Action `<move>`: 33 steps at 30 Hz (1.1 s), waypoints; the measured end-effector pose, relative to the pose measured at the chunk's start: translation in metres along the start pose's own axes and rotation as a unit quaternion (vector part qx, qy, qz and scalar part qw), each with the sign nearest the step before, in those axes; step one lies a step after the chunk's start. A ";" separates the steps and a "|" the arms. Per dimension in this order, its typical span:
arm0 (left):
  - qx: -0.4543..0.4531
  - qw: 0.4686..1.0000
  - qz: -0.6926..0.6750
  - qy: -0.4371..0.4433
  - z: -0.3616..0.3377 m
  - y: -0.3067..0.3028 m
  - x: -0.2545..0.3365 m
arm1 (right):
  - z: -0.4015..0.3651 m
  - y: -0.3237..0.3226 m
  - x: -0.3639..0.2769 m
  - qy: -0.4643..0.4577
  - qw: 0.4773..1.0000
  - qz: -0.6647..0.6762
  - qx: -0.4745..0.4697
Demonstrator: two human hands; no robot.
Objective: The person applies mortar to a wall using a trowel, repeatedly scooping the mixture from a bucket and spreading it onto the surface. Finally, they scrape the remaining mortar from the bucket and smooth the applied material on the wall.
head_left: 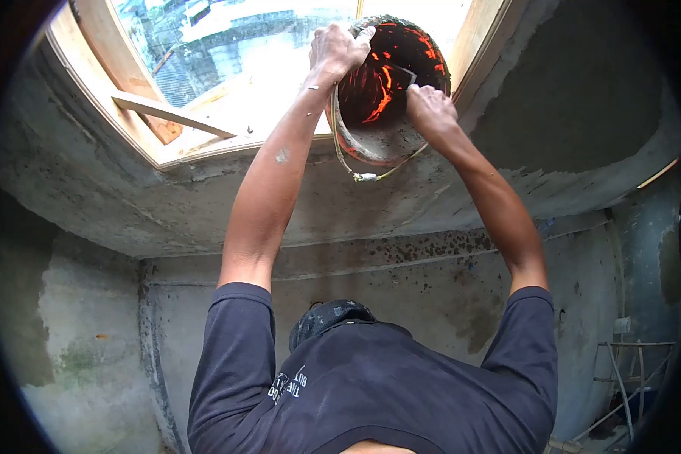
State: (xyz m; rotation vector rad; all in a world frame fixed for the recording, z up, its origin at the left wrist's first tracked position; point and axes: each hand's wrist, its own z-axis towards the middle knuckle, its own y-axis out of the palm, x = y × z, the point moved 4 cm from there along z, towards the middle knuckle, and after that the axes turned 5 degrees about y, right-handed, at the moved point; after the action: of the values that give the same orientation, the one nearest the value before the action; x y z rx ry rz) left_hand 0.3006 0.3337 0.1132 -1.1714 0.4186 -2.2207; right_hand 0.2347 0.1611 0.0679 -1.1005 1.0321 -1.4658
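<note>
A round bucket (378, 144) stands tilted at the window opening, its inside dark and crusted with grey residue, with bright orange-red streaks showing through. My left hand (342, 47) is closed over its upper left rim. Inside the right part of the bucket, my right hand (433, 110) is closed around the handle of what looks like a trowel (410, 74). Only the trowel's thin bent metal shank shows; its blade cannot be made out. The bucket's wire handle (367, 178) hangs below the rim. Grey specks stick to my left forearm.
Behind the bucket is a wooden window frame (98, 98) with a loose slat (170, 113) across its lower left corner. Rough grey plastered wall (583, 91) surrounds it, with a damp, darker patch at right. A rack of thin rods (635, 378) stands at the lower right.
</note>
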 end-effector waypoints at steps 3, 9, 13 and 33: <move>-0.002 1.000 0.015 -0.009 -0.002 -0.004 0.004 | -0.021 0.006 -0.006 -0.022 0.999 0.010 -0.035; 0.016 1.000 0.008 -0.010 -0.002 -0.004 0.002 | -0.043 0.001 0.003 -0.040 0.994 0.005 -0.100; 0.017 1.000 0.014 -0.003 -0.005 -0.001 0.005 | -0.032 -0.018 0.009 -0.015 0.998 0.012 -0.063; 0.018 0.999 -0.016 0.024 -0.013 -0.004 0.008 | -0.048 -0.024 -0.006 -0.026 0.991 0.013 -0.127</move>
State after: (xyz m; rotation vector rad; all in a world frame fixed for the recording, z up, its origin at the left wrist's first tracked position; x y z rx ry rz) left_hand 0.2845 0.3315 0.1130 -1.1155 0.3814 -2.2782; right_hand 0.1832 0.1733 0.0798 -1.2926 1.2162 -1.3017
